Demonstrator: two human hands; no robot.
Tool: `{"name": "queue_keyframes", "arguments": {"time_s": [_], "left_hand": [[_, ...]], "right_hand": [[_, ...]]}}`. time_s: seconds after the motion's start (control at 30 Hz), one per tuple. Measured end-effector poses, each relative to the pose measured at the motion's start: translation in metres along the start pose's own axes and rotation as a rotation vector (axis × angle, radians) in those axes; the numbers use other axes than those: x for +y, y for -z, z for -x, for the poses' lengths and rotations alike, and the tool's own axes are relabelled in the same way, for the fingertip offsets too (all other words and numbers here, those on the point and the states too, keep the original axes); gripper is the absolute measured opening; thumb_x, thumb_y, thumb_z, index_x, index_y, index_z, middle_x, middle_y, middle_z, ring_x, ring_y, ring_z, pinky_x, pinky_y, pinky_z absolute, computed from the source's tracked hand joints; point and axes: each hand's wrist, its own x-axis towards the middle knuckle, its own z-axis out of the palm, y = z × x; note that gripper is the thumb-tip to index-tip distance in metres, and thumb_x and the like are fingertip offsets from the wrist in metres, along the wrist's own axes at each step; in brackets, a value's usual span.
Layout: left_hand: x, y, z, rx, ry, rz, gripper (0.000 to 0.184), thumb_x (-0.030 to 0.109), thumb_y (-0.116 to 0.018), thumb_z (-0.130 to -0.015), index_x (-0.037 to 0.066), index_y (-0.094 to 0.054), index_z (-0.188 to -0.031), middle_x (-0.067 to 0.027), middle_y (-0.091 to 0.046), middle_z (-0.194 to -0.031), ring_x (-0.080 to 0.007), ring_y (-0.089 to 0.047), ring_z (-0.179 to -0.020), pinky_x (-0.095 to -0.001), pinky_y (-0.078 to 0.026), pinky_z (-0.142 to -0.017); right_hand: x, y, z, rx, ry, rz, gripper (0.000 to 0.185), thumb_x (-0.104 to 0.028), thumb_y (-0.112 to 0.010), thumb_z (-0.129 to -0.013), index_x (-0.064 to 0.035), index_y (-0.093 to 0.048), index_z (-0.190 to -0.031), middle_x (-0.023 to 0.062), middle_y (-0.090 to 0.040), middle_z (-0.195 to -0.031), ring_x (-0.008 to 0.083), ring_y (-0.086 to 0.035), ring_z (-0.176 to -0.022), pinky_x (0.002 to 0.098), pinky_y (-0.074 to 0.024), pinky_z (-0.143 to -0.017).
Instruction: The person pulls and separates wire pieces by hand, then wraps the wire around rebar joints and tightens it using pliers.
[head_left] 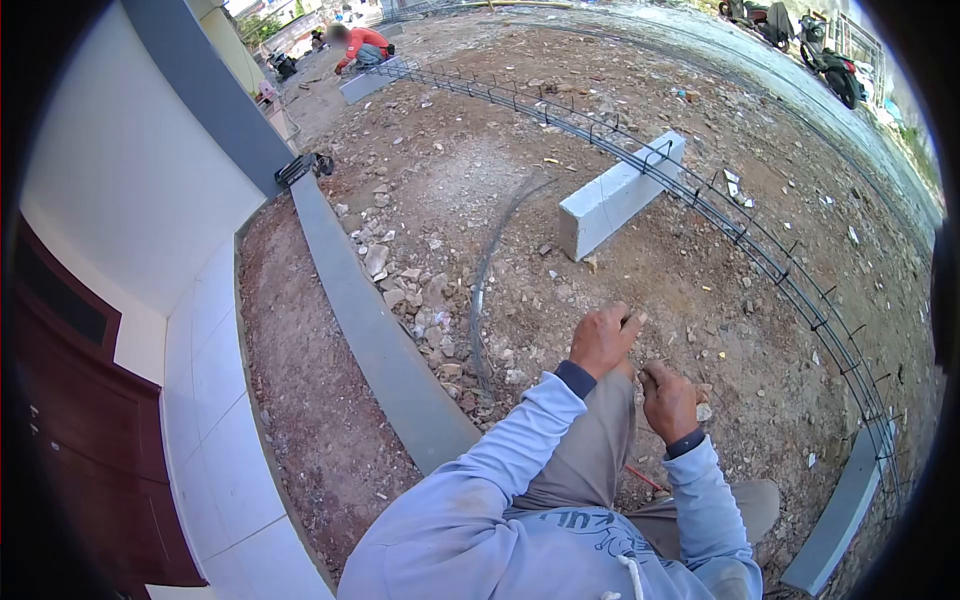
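My left hand (603, 341) is held over my bent knee, its fingers curled and pressed together. Close to its right, my right hand (671, 401) is also closed, thumb against the fingers. Whatever either hand holds is too small or hidden to make out. The two hands are apart. Beyond them, a long rebar cage (735, 232) rests across a pale concrete block (625, 195) standing on edge. A bundle of thin wire (482, 285) lies curved on the dirt to the left of my hands. A red-orange tool or rod (645, 478) shows partly beside my leg.
A grey concrete curb (370, 330) runs along the left, beside white tiles (225, 420). Another block (845, 515) supports the cage at the lower right. A person in red (362, 45) crouches near the far block (368, 84). Rubble (400, 290) borders the curb; motorcycles (835, 65) stand far right.
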Motion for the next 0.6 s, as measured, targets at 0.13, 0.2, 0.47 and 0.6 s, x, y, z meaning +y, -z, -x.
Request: {"name": "queue_keyframes", "arguments": {"time_s": [0.13,0.2,0.47,0.6], "left_hand": [[0.000,0.001,0.000,-0.029,-0.002,-0.030,0.037,0.038,-0.060,-0.084,0.003,-0.057,-0.073,-0.0222,-0.061,-0.072,-0.0416,-0.060,-0.070,-0.0488,-0.046,-0.061],[0.003,0.003,0.001,-0.046,0.002,-0.029,0.037,0.038,-0.060,-0.084,0.003,-0.057,-0.073,-0.0221,-0.061,-0.071,-0.0414,-0.060,-0.070,-0.0487,-0.046,-0.061],[0.000,0.000,0.001,0.024,0.019,0.018,0.038,0.038,-0.063,-0.083,0.002,-0.060,-0.073,-0.0195,-0.061,-0.069,-0.0373,-0.061,-0.065,-0.0438,-0.046,-0.058],[0.000,0.002,-0.004,-0.076,0.098,0.014,0.040,0.040,-0.061,-0.084,0.002,-0.059,-0.074,-0.0204,-0.060,-0.066,-0.0399,-0.060,-0.064,-0.0470,-0.046,-0.058]], "right_hand": [[0.004,-0.001,-0.001,-0.025,-0.012,0.067,0.010,-0.014,-0.058,-0.083,-0.0037,-0.058,-0.083,0.0199,-0.062,-0.074,0.0389,-0.060,-0.069,0.0472,-0.0467,-0.061],[0.009,-0.003,-0.001,-0.032,-0.013,0.054,0.011,-0.014,-0.059,-0.082,-0.0031,-0.058,-0.082,0.0201,-0.062,-0.074,0.0389,-0.060,-0.070,0.0470,-0.0469,-0.061],[0.006,0.002,-0.001,0.000,-0.001,0.116,0.008,-0.013,-0.057,-0.082,-0.0052,-0.061,-0.084,0.0169,-0.061,-0.076,0.0387,-0.060,-0.069,0.0465,-0.0473,-0.061],[0.013,0.001,0.002,-0.030,0.064,0.115,0.006,-0.012,-0.054,-0.083,-0.0065,-0.056,-0.082,0.0151,-0.060,-0.075,0.0371,-0.060,-0.069,0.0462,-0.0473,-0.058]]}}
